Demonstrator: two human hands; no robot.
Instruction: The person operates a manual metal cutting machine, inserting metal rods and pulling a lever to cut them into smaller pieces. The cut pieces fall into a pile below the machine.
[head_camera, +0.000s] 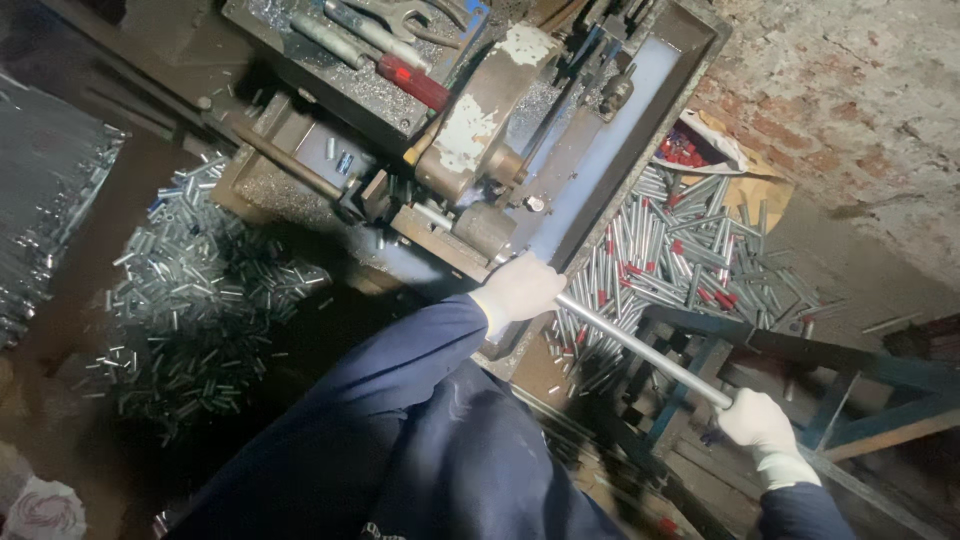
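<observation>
A long silver metal tube (640, 348) runs slantwise from the cutting machine (480, 150) toward the lower right. My left hand (520, 288), in a white glove, grips the tube close to the machine's edge. My right hand (762, 424), also gloved in white, holds the tube's far end at the lower right. Both arms wear dark blue sleeves. The tube's tip at the machine is hidden behind my left hand.
A heap of short cut metal pieces (190, 300) lies on the floor at left. Longer tubes, some with red caps (690, 260), pile up right of the machine. Tools with a red handle (412, 82) rest on the machine top. A blue metal frame (850, 370) and a brick wall (850, 90) stand at right.
</observation>
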